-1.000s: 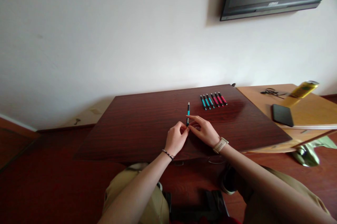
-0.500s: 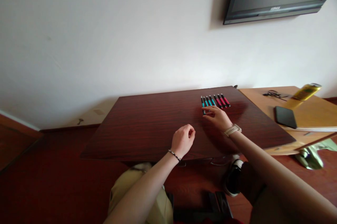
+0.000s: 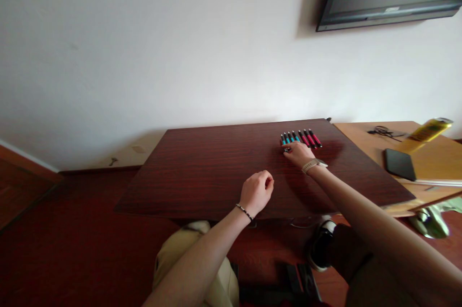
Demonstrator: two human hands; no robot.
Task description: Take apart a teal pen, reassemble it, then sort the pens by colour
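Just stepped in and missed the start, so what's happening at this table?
A person sits at a dark wooden table. Their right hand reaches to the near ends of a row of blue and red pens lined up side by side toward the far edge, fingers touching the blue end of the row. Their left hand rests loosely curled on the table, holding nothing visible. A phone lies on the lighter desk alongside.

The left hand [image 3: 257,191] is curled in a loose fist, palm down, with a thin band on its wrist. The right arm is stretched far forward. The right hand [image 3: 298,152] lies flat, fingers [image 3: 288,148] pointing away, a watch on its wrist.
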